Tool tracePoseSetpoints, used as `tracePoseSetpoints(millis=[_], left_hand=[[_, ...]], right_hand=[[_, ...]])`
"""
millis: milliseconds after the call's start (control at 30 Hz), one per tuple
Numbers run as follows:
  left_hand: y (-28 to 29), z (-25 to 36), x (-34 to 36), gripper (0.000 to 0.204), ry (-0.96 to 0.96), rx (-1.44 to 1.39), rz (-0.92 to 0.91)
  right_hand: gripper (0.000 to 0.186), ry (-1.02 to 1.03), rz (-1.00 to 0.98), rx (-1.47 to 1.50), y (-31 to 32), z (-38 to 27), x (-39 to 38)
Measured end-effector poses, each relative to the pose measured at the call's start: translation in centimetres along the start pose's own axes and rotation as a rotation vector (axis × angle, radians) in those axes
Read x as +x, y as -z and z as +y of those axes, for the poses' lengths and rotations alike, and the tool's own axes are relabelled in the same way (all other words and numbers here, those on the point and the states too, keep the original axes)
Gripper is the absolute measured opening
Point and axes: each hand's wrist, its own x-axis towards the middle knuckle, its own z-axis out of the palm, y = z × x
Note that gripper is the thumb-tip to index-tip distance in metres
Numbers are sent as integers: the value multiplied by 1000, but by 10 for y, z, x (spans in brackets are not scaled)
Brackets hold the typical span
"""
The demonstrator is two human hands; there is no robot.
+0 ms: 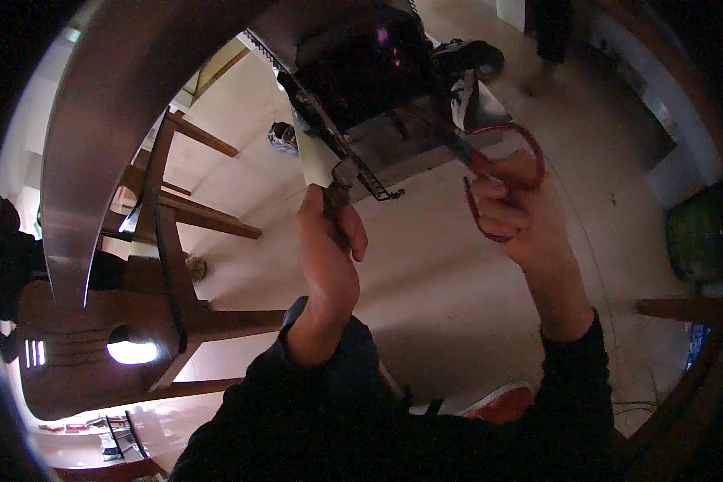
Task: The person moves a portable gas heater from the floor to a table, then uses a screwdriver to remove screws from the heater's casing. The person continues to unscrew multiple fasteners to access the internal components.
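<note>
My right hand [516,210] is closed through the red handles of a pair of scissors [537,145]. Their blades point up and to the left, toward a large dark glossy piece [361,68], and are blurred; I cannot tell whether they touch it. My left hand [332,241] is closed, thumb uppermost, at the lower edge of that dark piece. Beside its fingers runs a narrow black strip with a notched edge [369,178], which the hand appears to pinch. What lies inside the left fingers is partly hidden.
A brown wooden chair [96,337] and several wooden legs stand at left, below a curved brown table edge [136,88]. A dark shoe [467,56] lies on the pale floor at top. A green container [696,237] stands at right. A red shoe [502,402] shows below.
</note>
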Motion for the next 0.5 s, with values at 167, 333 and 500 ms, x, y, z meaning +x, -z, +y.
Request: tracePoseSetpoints(millis=[167,333,500], left_hand=[[3,-2,2,33,-12,-7,-46],[2,-3,0,33,0,-7,-51],[1,-2,-1,33,-15,30,-38]], right_hand=[[17,23,54,-245,-6,-13,-16],[15,33,25,-250,-17,-15,-25],[29,203,41,-328,-16,-9,-24]])
